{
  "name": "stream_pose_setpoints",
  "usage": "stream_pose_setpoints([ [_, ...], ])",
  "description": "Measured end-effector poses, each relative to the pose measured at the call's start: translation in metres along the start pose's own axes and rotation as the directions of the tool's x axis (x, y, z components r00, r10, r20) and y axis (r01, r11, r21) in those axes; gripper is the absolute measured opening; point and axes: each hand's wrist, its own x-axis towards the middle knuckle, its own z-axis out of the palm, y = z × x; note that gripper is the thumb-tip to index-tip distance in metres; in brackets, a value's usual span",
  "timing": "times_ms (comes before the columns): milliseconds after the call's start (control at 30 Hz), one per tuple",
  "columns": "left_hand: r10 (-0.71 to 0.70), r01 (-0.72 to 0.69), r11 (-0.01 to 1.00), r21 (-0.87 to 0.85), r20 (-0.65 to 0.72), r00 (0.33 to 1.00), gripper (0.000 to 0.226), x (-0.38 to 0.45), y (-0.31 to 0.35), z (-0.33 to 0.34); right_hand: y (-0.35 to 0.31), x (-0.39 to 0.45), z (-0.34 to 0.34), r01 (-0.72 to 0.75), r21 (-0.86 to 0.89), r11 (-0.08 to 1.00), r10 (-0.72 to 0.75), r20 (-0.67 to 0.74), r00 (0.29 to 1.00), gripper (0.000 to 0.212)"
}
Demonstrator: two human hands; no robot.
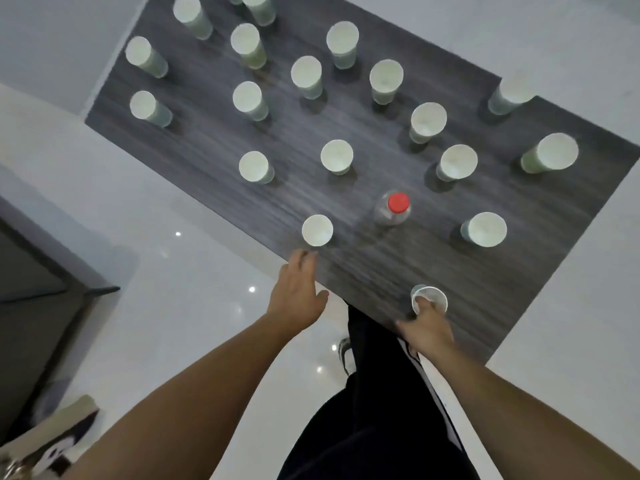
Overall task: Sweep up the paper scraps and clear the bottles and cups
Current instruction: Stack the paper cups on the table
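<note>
Gripping a paper cup at the near edge of the table, the right hand has its fingers curled over the rim and into the mouth, with the thumb stretched out to the left across the tabletop. Beside it, the left hand hovers flat with straight, relaxed fingers and holds nothing; its fingertips lie just short of another paper cup that stands at the table's left edge. A glossy white tiled floor surrounds everything and shows small bright reflections of lights. On it stands the dark wood-grain table, seen from above and set at an angle. The person's dark trousers with a white side stripe fill the lower middle, and a shoe shows just under the table's near corner. About twenty upright paper cups, white inside and pale green outside, are spread well apart over the tabletop, among them one at the near right and one at the far right edge. Between the near cups stands a clear plastic bottle with a red cap, upright. No paper scraps can be made out in this blurred view.
</note>
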Motion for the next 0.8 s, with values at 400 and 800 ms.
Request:
stream_pose_setpoints([
  [400,-0.158,0.144,0.986,0.083,0.201,0.967,0.044,0.104,0.012,0.017,-0.011,0.041,0.001,-0.031,0.013,0.999,0.033,-0.179,0.983,0.023],
  [800,-0.039,0.038,0.997,0.064,0.008,0.999,0.021,0.113,0.045,-0.040,-0.047,0.020,-0.058,0.244,0.119,0.962,-0.104,-0.670,0.735,0.018],
])
